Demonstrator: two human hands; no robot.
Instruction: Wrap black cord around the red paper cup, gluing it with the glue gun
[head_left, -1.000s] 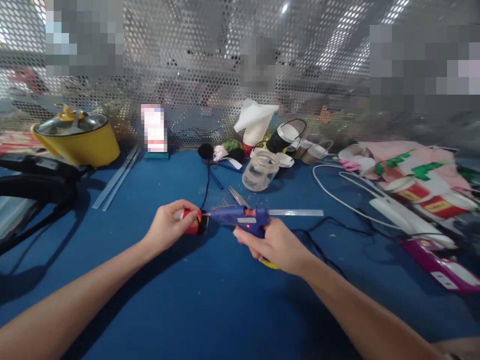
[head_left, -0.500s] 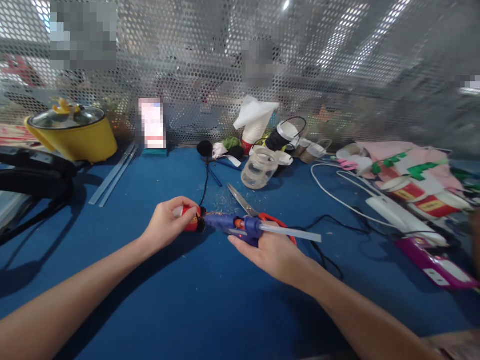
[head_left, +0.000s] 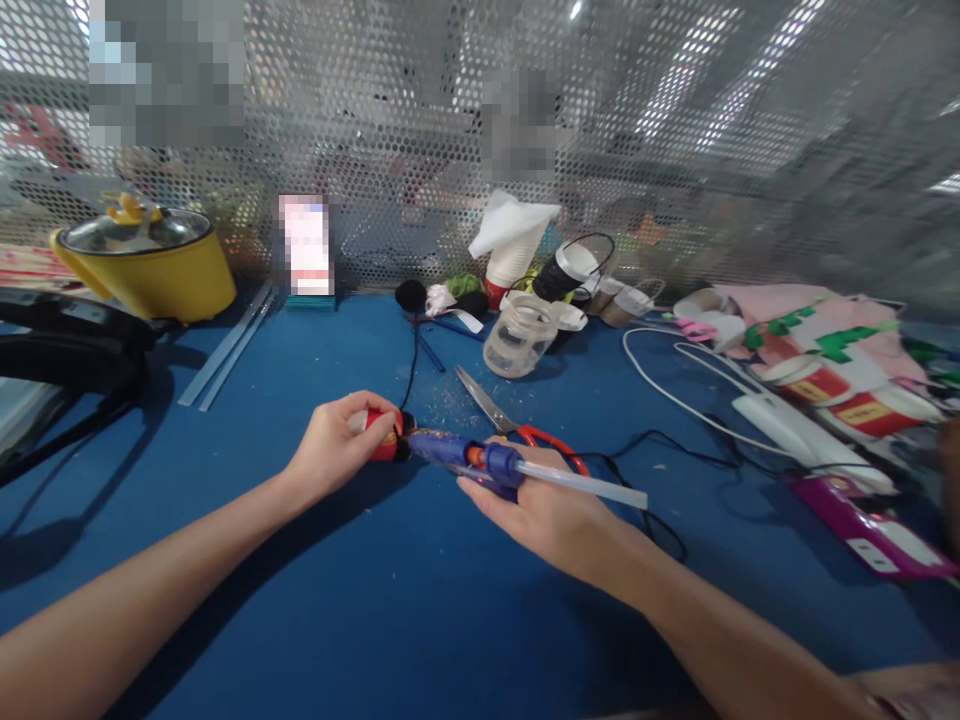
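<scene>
My left hand point(head_left: 341, 445) is closed around a small red paper cup point(head_left: 385, 440) lying on its side, with black yarn point(head_left: 406, 435) at its right end. A strand of that yarn runs back to a black ball of yarn point(head_left: 410, 296). In my right hand point(head_left: 551, 505) is a blue hot glue gun point(head_left: 450, 449), its nozzle pointing left at the yarn end of the cup. Whether the tip touches is too small to tell. From the gun's rear sticks a clear glue stick point(head_left: 585, 482). Scissors point(head_left: 487, 400) with red handles lie open just behind the gun, partly hidden.
A clear plastic jar point(head_left: 519, 338), stacked paper cups point(head_left: 517, 250) and a black-wrapped cup point(head_left: 559, 272) stand at the back. Spare glue sticks point(head_left: 229, 345) and a yellow pot point(head_left: 150, 270) are left. A white power strip point(head_left: 810, 440), cables and a purple box point(head_left: 870, 525) lie right.
The rear of the glue gun has dipped slightly towards me, and the glue stick has shifted a little down and right. My left hand keeps its hold on the cup.
</scene>
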